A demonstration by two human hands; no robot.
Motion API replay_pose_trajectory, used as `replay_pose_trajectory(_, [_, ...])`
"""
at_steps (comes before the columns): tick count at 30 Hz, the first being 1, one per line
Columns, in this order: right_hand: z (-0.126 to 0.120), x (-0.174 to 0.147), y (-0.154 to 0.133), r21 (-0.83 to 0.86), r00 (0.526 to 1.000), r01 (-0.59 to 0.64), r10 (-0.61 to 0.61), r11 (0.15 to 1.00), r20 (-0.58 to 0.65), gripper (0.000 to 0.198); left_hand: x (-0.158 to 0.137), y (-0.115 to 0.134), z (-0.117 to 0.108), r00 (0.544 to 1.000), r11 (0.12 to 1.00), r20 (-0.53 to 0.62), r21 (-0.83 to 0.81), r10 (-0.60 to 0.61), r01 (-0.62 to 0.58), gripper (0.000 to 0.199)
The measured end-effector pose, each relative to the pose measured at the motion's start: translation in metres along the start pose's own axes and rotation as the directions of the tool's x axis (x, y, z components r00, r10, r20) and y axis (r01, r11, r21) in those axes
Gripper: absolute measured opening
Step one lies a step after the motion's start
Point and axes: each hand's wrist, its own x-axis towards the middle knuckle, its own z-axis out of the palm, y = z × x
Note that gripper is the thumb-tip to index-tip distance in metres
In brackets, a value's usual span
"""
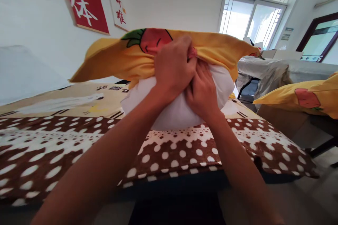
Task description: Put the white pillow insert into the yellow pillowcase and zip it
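A dotted brown blanket (185, 154) covers the bed (185, 182).

Blanket (185, 154) lies open either side; pillow (176, 112) blocks the middle.

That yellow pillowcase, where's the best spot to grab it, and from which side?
Probably at its open hem, from the near side. The yellow pillowcase covers only the far part of the white pillow, so its loose edge faces the person. The left hand already pinches that edge at mid-width, with the right hand beside it on the pillow.

Probably bedroom: blanketed bed (185, 154), pillows.
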Motion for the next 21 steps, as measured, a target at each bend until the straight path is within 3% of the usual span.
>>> replay_pose_trajectory(2, [-0.012, -0.015, -0.001, 0.051, 0.994, 0.008, -0.003, 0.999, -0.108, 0.036, 0.006, -0.010, -0.004, 0.999, 0.999, 0.014, 0.019, -0.036, 0.036, 0.008])
replay_pose_trajectory(4, [-0.017, -0.028, 0.003, 0.052, 0.965, -0.110, 0.119, 0.993, -0.232, 0.037, 0.009, -0.015, -0.011, 0.998, 0.997, 0.030, 0.055, -0.046, 0.044, 0.009])
replay_pose_trajectory(6, [-0.014, -0.036, 0.010, 0.020, 0.932, -0.247, 0.243, 0.969, -0.270, 0.047, 0.008, -0.013, -0.016, 0.998, 0.995, 0.046, 0.096, -0.041, 0.037, 0.011])
replay_pose_trajectory(9, [-0.004, -0.037, 0.011, -0.057, 0.953, -0.272, 0.260, 0.961, -0.155, 0.065, 0.004, -0.008, -0.018, 0.997, 0.994, 0.073, 0.111, -0.012, 0.004, 0.019])
replay_pose_trajectory(14, [0.006, -0.034, -0.010, -0.116, 0.977, -0.210, 0.212, 0.971, 0.005, 0.074, 0.002, -0.006, -0.009, 0.994, 0.997, 0.074, -0.001, 0.080, -0.080, 0.025])
replay_pose_trajectory(18, [0.013, -0.032, -0.024, -0.099, 0.984, -0.139, 0.148, 0.985, 0.095, 0.076, 0.004, -0.010, -0.008, 0.993, 0.988, 0.085, 0.120, 0.087, -0.097, 0.026])
replay_pose_trajectory(21, [0.018, -0.030, -0.033, -0.092, 0.983, -0.117, 0.129, 0.989, 0.130, 0.071, -0.001, -0.012, -0.010, 0.980, 0.956, 0.026, 0.220, 0.196, -0.197, 0.022])
